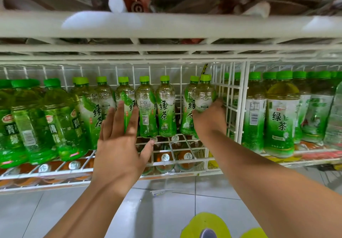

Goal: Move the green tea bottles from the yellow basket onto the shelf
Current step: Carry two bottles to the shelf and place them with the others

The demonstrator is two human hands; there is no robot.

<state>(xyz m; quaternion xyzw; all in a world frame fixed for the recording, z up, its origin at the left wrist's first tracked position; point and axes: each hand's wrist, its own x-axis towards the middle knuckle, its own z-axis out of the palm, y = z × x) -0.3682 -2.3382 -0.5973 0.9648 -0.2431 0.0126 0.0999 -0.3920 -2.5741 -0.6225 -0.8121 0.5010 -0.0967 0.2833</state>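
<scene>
Several green tea bottles [165,106] with green caps stand in a row on the white wire shelf [177,141]. My left hand [120,145] is spread flat, its straight fingers touching the front of one bottle [127,97] in the row. My right hand [210,119] grips another green tea bottle [204,93] at the right end of the row, next to the white wire divider [229,97]. A yellow object [205,223], perhaps the basket, shows at the bottom edge.
Larger green bottles [33,123] fill the shelf's left part. More green tea bottles [281,115] stand right of the divider. An upper shelf [166,26] hangs overhead. Amber bottles [164,160] show through the wire below. Grey tile floor [162,210] lies beneath.
</scene>
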